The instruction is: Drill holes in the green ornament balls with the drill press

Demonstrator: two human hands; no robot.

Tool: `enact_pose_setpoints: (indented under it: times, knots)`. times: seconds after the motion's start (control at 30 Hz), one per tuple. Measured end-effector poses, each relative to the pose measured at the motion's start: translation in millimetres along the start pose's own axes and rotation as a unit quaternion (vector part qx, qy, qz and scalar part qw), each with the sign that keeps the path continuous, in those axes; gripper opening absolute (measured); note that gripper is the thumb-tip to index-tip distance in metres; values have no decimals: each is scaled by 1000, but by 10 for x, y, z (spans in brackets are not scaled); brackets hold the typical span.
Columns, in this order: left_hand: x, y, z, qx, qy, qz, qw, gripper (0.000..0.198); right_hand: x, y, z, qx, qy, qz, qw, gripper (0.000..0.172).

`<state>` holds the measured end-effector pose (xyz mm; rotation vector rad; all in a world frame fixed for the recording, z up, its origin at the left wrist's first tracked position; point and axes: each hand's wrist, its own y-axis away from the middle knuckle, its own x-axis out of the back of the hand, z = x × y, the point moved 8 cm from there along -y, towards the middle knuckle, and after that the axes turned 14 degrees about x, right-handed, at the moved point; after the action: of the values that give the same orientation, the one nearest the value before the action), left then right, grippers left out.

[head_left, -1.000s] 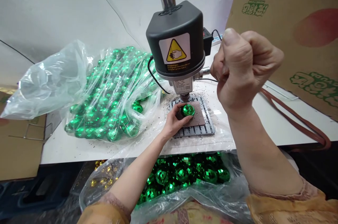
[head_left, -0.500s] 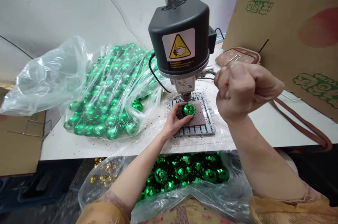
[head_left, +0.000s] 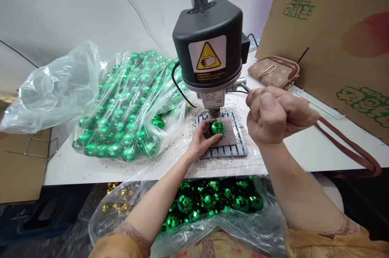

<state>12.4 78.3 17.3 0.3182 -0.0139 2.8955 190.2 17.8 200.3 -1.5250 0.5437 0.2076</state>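
Observation:
My left hand (head_left: 201, 140) holds a small faceted green ball (head_left: 217, 127) on a brown pad (head_left: 228, 137) atop the ribbed base plate (head_left: 225, 151) of a bench drill press (head_left: 209, 53). The drill tip touches the top of the ball. My right hand (head_left: 278, 114) is a fist closed round the press's feed lever (head_left: 243, 86), to the right of the black motor head. The lever is mostly hidden inside the fist.
A clear plastic bag of green balls (head_left: 121, 108) lies on the white table (head_left: 334, 144) at the left. Another bag of green balls (head_left: 209, 203) sits below the table edge. A patterned purse (head_left: 273, 72) with a brown strap and a big cardboard box (head_left: 334, 26) stand at the right.
My right fist has come down with the lever, from level with the motor head to below it. The drill tip has lowered onto the ball. My left hand has stayed put.

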Motion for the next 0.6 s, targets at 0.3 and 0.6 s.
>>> enact_pose_setpoints:
  times: [0.3, 0.6]
  knots:
    - [-8, 14, 19, 4, -5, -2, 1000, 54, 11, 34, 1, 13, -19, -26, 999, 49]
    - [-18, 2, 36, 1, 0, 7, 1000, 54, -27, -47, 48, -9, -3, 2, 1000, 50]
